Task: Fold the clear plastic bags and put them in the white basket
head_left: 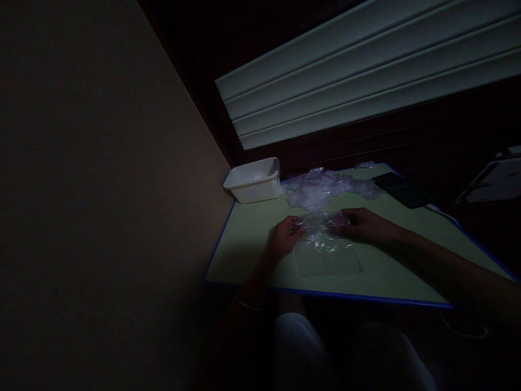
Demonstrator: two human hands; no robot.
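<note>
A clear plastic bag lies over the pale green table near its front edge, its upper part wrinkled and raised. My left hand grips the bag's upper left side, fingers curled round the film. On the opposite side my right hand pinches the upper right edge between thumb and fingers. Just behind the bag spreads a loose pile of more clear plastic bags. The dim light hides the fine detail of the fingertips.
A white plastic tub stands at the table's back left, beside the wall. A dark flat device lies at the back right with a white cable. Blue edging borders the table. My knees are below it.
</note>
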